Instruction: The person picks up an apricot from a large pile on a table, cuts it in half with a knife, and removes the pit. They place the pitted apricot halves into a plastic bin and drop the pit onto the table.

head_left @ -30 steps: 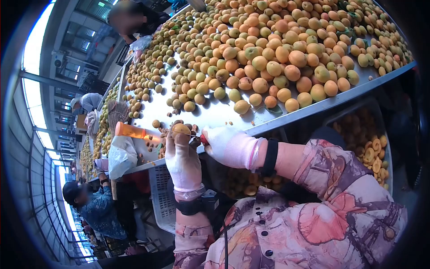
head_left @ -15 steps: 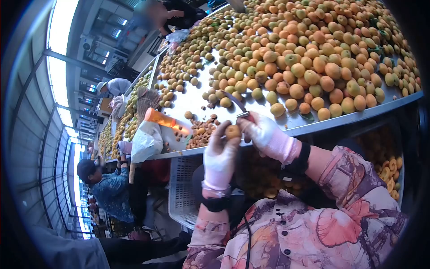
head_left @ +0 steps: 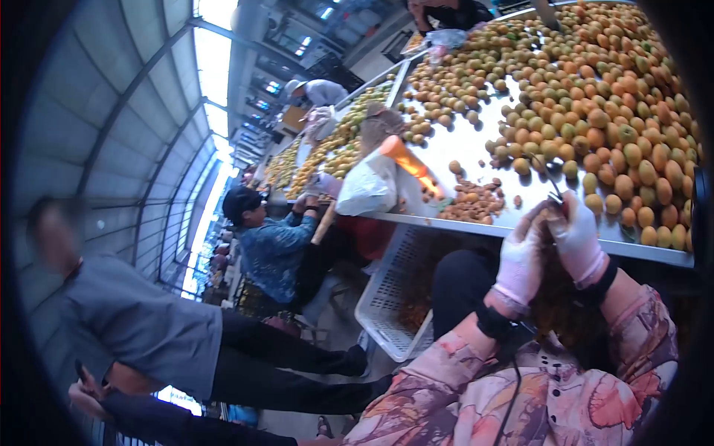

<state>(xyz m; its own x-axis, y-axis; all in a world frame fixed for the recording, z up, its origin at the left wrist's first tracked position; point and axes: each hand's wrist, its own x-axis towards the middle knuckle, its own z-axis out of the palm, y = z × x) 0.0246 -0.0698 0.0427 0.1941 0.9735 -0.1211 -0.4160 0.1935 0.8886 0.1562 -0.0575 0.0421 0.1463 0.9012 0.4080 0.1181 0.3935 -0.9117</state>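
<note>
Two hands in pale pink-white knit gloves met close together just below the near edge of the desk, above flowered pink-and-cream sleeves. The left hand was curled, its fingers bent toward the right one. Whether it gripped anything I could not tell, since the spot between the gloves was dark and blurred. The right hand was closed around the handle of a thin dark knife blade, which slanted up and to the left from its fingers, over the desk's edge.

Far to the left, a person in a grey shirt was near the camera. Under the desk, left of the hands, a white perforated plastic crate stood tilted.

On the long shiny steel desk a small heap of brown pits and scraps lay near the edge. Just beside it were a crumpled white plastic bag and an orange tube-shaped object. A person in a blue patterned top and dark cap sat at the desk's left side. Behind the heap spread a broad layer of round yellow-orange fruit, some of it greenish. Farther along, a person in a white cap bent over the fruit.
</note>
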